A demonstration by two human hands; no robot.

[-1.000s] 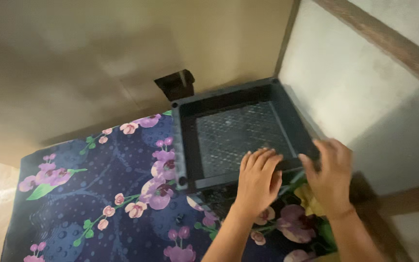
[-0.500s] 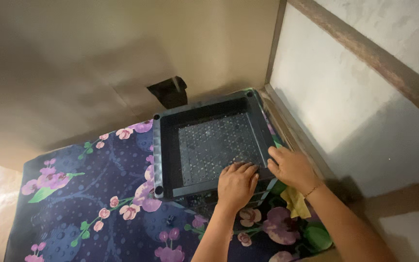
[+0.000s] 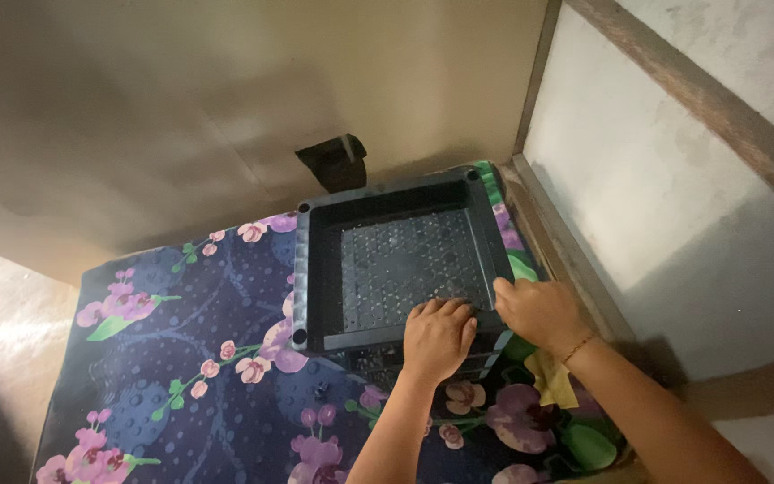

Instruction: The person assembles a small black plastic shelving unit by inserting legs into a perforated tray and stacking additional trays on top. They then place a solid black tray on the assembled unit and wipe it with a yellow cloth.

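A dark square plastic crate (image 3: 313, 269) with a perforated bottom stands on a dark blue cloth with pink flowers (image 3: 181, 376). My left hand (image 3: 438, 339) rests over the crate's near rim, fingers curled onto the edge. At the crate's near right corner my right hand (image 3: 539, 309) grips the rim. A thin bracelet circles my right wrist. The inside of the crate looks empty.
A small dark block (image 3: 333, 161) sits against the tan wall behind the crate. A pale wall with a wooden frame (image 3: 566, 260) runs along the right. A yellow scrap (image 3: 548, 381) lies on the cloth under my right forearm.
The crate has shifted toward the wall and the view has pulled back. Both hands stayed on the near rim, moving with it.
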